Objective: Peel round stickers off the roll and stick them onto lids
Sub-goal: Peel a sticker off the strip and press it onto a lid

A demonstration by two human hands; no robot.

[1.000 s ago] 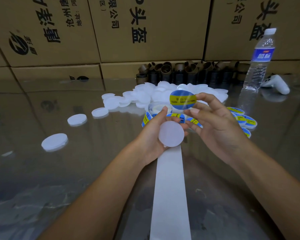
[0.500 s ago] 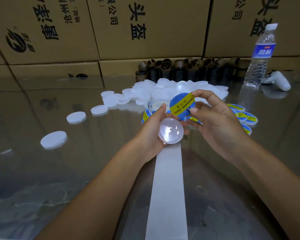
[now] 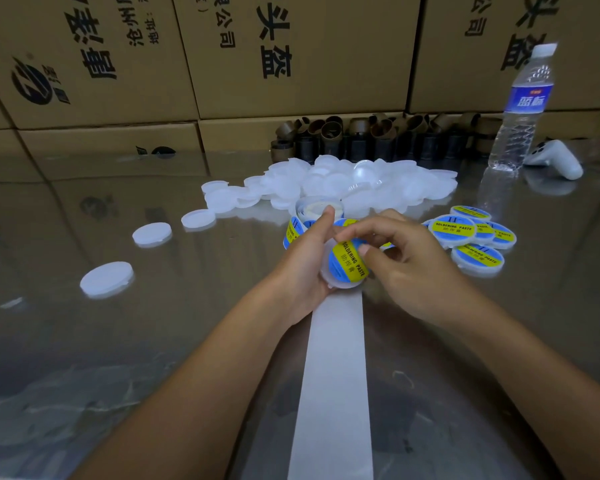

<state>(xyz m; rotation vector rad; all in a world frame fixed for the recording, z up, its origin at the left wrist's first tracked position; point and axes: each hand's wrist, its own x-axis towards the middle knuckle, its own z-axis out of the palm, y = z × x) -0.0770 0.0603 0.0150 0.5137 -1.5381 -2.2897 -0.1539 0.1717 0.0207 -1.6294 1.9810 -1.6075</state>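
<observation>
One lid (image 3: 340,289) | in left hand (image 3: 302,268) | right hand (image 3: 416,271) holds sticker (image 3: 347,270) on it

Blue sticker (image 3: 347,265) with yellow band on translucent white lid (image 3: 340,285); brown cartons (image 3: 291,57) with black print across the top.
</observation>
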